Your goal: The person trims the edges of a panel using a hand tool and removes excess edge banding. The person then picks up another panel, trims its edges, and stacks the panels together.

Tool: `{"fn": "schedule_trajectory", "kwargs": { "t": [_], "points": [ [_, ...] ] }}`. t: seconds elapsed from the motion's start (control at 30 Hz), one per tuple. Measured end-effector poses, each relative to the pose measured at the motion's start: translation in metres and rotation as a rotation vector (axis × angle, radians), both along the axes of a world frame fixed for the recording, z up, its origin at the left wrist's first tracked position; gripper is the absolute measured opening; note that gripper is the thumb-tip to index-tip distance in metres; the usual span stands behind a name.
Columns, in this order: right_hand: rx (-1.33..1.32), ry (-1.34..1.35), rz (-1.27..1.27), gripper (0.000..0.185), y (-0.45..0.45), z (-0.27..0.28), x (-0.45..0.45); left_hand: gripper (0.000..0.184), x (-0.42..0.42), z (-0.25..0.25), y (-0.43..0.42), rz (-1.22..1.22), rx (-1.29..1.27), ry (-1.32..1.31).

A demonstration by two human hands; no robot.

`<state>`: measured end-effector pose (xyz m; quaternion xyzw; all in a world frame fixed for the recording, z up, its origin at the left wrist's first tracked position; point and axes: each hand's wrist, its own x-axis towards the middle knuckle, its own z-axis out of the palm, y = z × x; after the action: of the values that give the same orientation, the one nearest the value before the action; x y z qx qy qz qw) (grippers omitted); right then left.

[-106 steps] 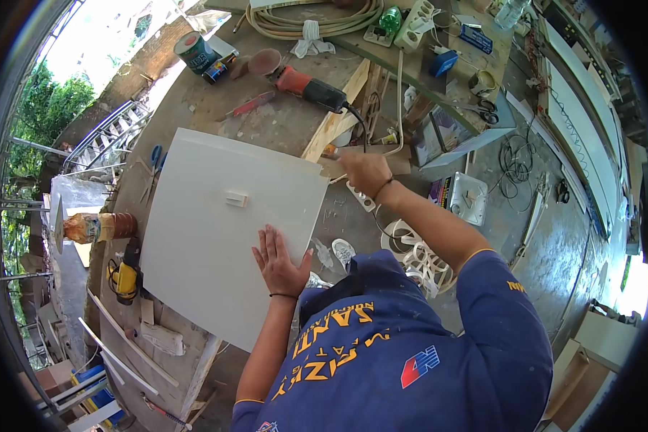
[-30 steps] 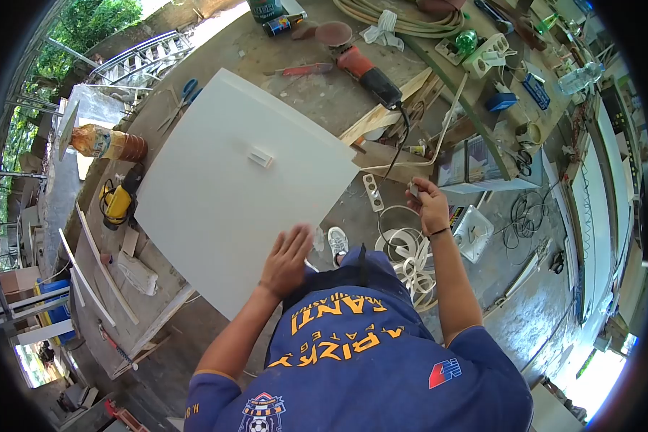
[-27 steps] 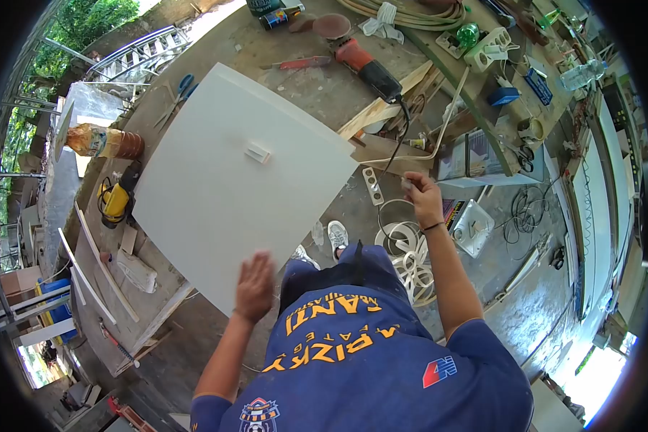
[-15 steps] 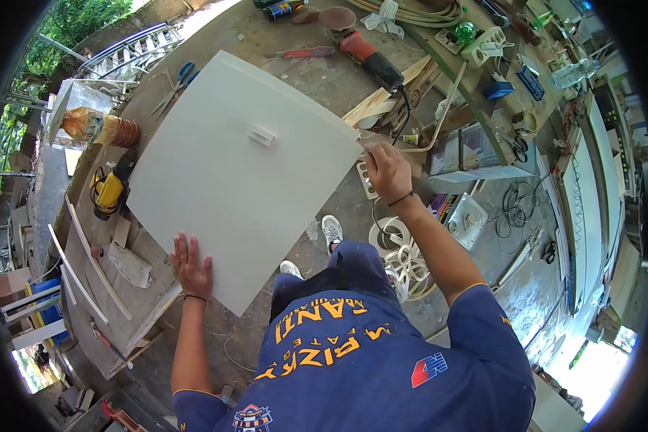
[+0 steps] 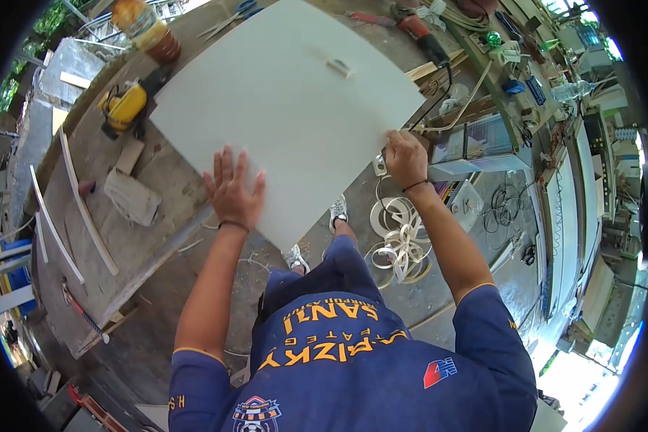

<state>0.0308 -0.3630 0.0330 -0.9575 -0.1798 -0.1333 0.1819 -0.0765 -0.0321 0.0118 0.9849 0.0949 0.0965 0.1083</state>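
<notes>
A large white panel [image 5: 281, 101] lies over the workbench, its near corner jutting out toward my body. My left hand [image 5: 234, 191] rests flat on the panel near its lower-left edge, fingers spread. At the panel's right edge, my right hand [image 5: 406, 158] is closed with fingertips pressed together; whatever they may pinch is hidden. A small whitish block-like piece [image 5: 339, 68] sits on the panel's upper right part, apart from both hands.
Left of the panel are a yellow and black power tool [image 5: 124, 106], a bottle of brown liquid [image 5: 147, 32] and thin strips [image 5: 86, 201]. A red and black grinder [image 5: 419, 36] and scissors [image 5: 230, 18] lie behind. Coiled white edging [image 5: 402, 237] is on the floor.
My right hand has slid from the panel's right corner down along its edge toward me. The left hand now lies further onto the panel. The view has shifted.
</notes>
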Motion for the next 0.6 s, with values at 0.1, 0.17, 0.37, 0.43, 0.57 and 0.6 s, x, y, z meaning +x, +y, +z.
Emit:
{"fn": "schedule_trajectory", "kwargs": {
  "t": [0.1,0.17,0.37,0.43,0.57,0.6],
  "points": [
    [0.016,0.004,0.060,0.021,0.041,0.001,-0.058,0.056,0.000,-0.004,-0.001,0.022,-0.018,-0.017],
    [0.070,0.042,0.133,0.021,0.074,0.000,-0.102,0.058,0.000,-0.004,-0.002,0.044,-0.013,-0.010],
    [-0.007,0.272,0.358,0.017,0.157,0.026,-0.226,0.058,0.001,-0.007,-0.002,0.044,0.001,-0.024],
    [0.184,0.360,0.527,0.017,0.158,0.011,-0.241,0.057,0.000,0.002,0.000,0.024,0.021,0.024],
    [0.502,0.329,0.096,0.021,0.095,0.014,-0.171,0.055,0.030,0.005,0.015,-0.012,0.042,0.182],
    [0.582,0.296,-0.001,0.021,0.071,0.005,-0.148,0.055,0.037,0.001,0.016,-0.029,0.026,0.164]
  ]
}}
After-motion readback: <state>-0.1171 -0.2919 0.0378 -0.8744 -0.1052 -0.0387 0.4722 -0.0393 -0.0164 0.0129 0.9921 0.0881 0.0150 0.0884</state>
